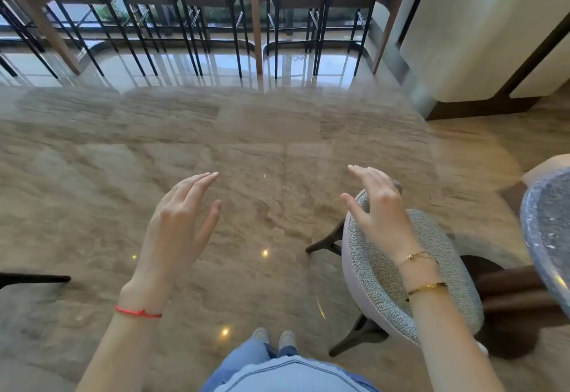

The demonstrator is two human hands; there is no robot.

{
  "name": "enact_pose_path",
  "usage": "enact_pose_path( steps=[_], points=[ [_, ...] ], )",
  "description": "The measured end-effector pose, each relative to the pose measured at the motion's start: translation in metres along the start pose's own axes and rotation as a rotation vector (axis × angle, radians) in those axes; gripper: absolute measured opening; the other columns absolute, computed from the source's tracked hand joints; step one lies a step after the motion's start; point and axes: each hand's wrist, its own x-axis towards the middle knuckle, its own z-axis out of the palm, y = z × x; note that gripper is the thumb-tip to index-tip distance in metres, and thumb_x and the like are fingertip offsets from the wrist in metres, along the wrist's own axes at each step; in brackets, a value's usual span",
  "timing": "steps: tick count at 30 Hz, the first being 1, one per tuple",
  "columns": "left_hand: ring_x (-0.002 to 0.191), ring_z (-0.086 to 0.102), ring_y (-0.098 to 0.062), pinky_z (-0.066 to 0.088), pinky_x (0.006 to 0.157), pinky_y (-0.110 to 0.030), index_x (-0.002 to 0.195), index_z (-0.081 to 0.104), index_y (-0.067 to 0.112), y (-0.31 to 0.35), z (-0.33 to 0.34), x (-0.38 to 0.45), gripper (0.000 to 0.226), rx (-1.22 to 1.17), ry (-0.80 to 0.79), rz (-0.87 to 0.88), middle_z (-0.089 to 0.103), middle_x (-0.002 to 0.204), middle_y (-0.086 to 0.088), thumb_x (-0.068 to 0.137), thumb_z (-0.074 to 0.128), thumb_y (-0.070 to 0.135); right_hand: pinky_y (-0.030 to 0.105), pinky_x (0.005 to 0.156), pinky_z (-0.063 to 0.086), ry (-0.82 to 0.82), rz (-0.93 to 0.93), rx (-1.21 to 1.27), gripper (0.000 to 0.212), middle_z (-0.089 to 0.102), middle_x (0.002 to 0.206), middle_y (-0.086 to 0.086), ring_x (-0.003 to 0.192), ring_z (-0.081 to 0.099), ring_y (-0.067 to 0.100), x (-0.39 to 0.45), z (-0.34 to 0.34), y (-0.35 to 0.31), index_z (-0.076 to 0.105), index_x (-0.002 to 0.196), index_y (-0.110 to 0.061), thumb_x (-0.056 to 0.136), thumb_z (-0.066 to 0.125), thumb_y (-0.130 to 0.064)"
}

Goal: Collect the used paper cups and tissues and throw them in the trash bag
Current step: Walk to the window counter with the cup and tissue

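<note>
My left hand (182,215) is held out over the polished stone floor, fingers spread, holding nothing; a red string sits on its wrist. My right hand (377,209) hovers above a grey upholstered chair (382,277), fingers apart and empty, with gold bracelets on the wrist. No paper cup, tissue or trash bag shows in this view.
A grey speckled round table edge (546,231) juts in at the right. Bar stools with black legs (182,30) line the far side under a counter. A cream cabinet (475,30) stands at the upper right. A dark chair leg (34,278) pokes in at the left.
</note>
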Motion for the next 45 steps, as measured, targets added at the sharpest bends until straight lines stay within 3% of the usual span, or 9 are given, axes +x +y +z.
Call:
enact_pose_path(
  steps=[6,15,32,45],
  points=[
    [0.126,0.050,-0.019,0.042,0.104,-0.040,0.134,0.053,0.013,-0.009,0.018,0.025,0.042,-0.012,0.020,-0.031,0.057,0.132,-0.003,0.095,0.053,0.029,0.030,0.114,0.022,-0.001,0.003,-0.008,0.052,0.049,0.139,-0.002,0.137,0.031,0.014,0.034,0.004,0.015,0.043,0.137,-0.019,0.090,0.054,-0.037],
    [0.126,0.050,-0.019,0.042,0.105,-0.039,0.134,0.053,0.014,-0.050,0.067,0.124,0.040,-0.026,-0.004,-0.068,0.057,0.132,-0.003,0.095,0.056,0.024,0.038,0.114,0.027,-0.016,0.056,-0.003,0.049,0.051,0.137,0.001,0.136,0.033,0.016,0.135,0.034,0.054,0.045,0.136,-0.017,0.091,0.056,-0.033],
    [0.124,0.050,-0.016,0.043,0.103,-0.039,0.133,0.054,0.017,-0.143,0.143,0.504,0.041,-0.059,-0.071,0.048,0.057,0.131,0.001,0.093,0.057,0.025,0.037,0.112,0.028,0.048,0.206,0.041,0.048,0.055,0.131,0.005,0.132,0.038,0.022,0.469,0.069,0.103,0.049,0.134,-0.013,0.089,0.062,-0.024],
    [0.122,0.051,-0.017,0.045,0.101,-0.038,0.133,0.054,0.018,-0.166,0.274,0.783,0.042,-0.083,-0.087,0.049,0.058,0.130,0.001,0.092,0.058,0.026,0.040,0.111,0.031,0.065,0.223,0.033,0.047,0.053,0.132,0.003,0.132,0.037,0.019,0.738,0.082,0.237,0.048,0.134,-0.016,0.090,0.059,-0.028]
  ],
)
